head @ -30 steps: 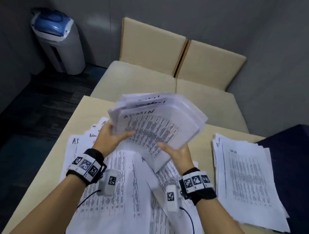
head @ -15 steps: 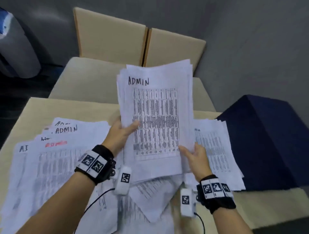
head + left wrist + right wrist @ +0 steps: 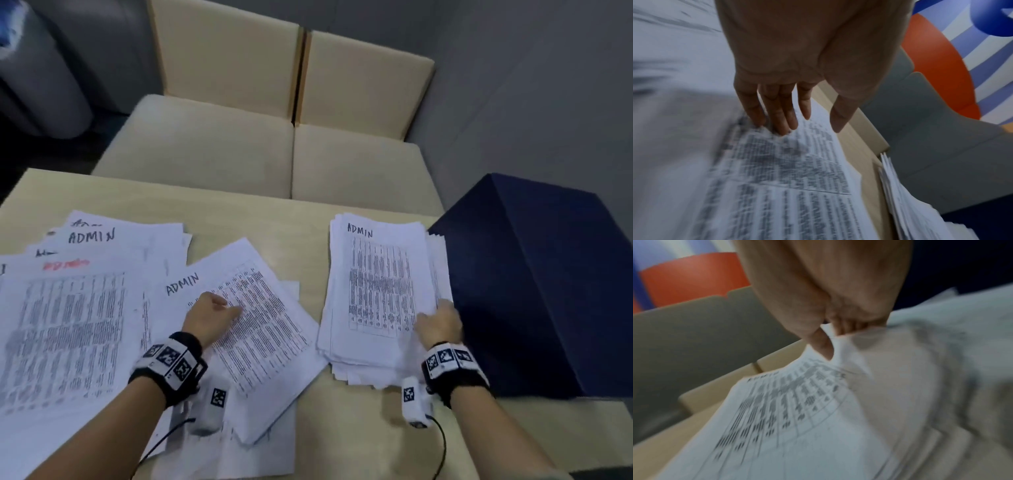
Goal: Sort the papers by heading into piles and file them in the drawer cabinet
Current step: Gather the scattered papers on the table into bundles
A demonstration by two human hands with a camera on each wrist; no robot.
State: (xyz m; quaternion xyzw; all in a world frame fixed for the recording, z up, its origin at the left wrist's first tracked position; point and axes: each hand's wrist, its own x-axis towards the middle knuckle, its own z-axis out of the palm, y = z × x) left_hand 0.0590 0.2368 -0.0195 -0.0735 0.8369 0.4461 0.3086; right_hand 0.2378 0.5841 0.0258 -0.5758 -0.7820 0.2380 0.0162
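From the head view the whole table [image 3: 246, 219] shows: a loose spread of papers [image 3: 72, 308] at the left, a tilted sheet headed ADMIN [image 3: 253, 308] in the middle, a squared ADMIN pile [image 3: 376, 291] at the right, and a dark blue cabinet [image 3: 534, 281] just right of that pile. Only the wrist views show the fingers. The left hand [image 3: 797, 65] is open, its straight fingertips [image 3: 783, 128] touching the tilted sheet. The right hand [image 3: 830, 296] pinches the near right corner of the ADMIN pile between thumb and curled fingers.
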